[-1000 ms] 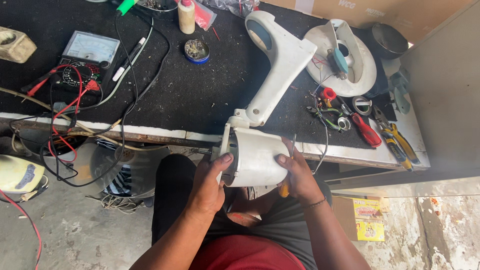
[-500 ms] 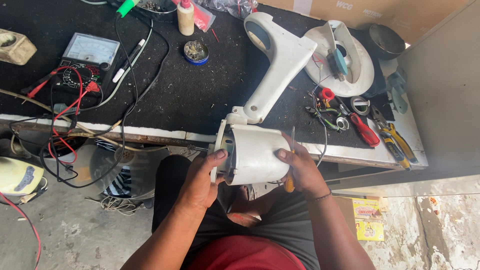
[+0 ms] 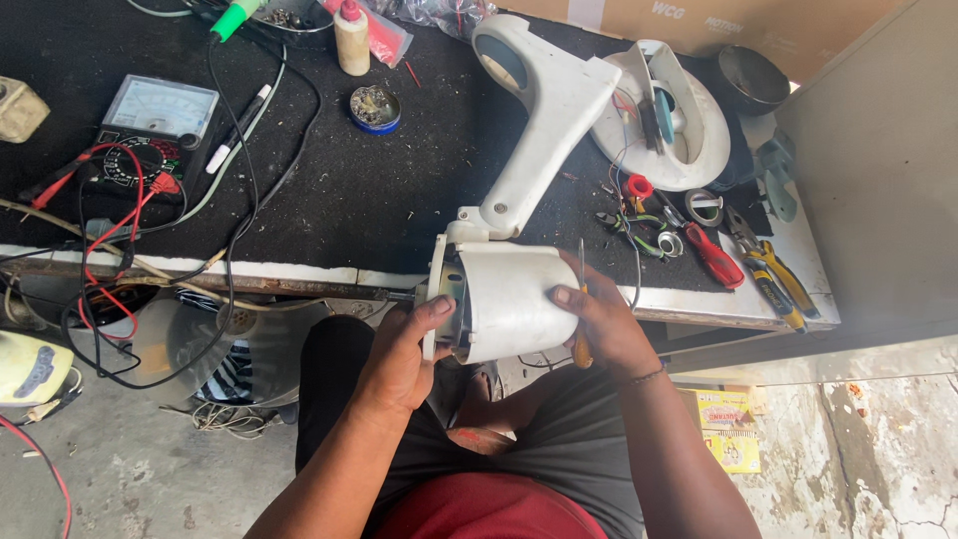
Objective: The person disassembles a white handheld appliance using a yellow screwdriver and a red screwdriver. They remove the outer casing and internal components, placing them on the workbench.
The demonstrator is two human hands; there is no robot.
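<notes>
Motor housing: the white motor housing (image 3: 509, 299) sits in front of your lap, just off the near edge of the worktop (image 3: 329, 200); its open end faces your left side, so the inside is within reach there.
Left hand: your left hand (image 3: 404, 354) is cupped at the open rim of the housing, thumb over the edge; it looks placed to steady that end; fingers are curled on the rim, not closed around anything else.
Right hand: your right hand (image 3: 599, 319) is clamped over the closed, rounded side of the housing and pins a yellow-handled screwdriver (image 3: 581, 319) against the palm, shaft pointing up; keeping the tool in that hand likely spares you setting it down.
Hands together: they sit on opposite ends of the housing, apart from each other, squeezing it between them.
Stand arm: the white curved stand arm (image 3: 544, 120) runs from the housing's top up across the worktop; it rests there, so the worktop seems to carry part of the weight.
Nearby tools: a red-handled screwdriver (image 3: 714, 255) and yellow-handled pliers (image 3: 773, 279) lie just right of your right hand; a round white fan base (image 3: 664, 130) lies beyond them.
Far left: a multimeter (image 3: 150, 125) with red leads (image 3: 120, 200) lies well apart.
</notes>
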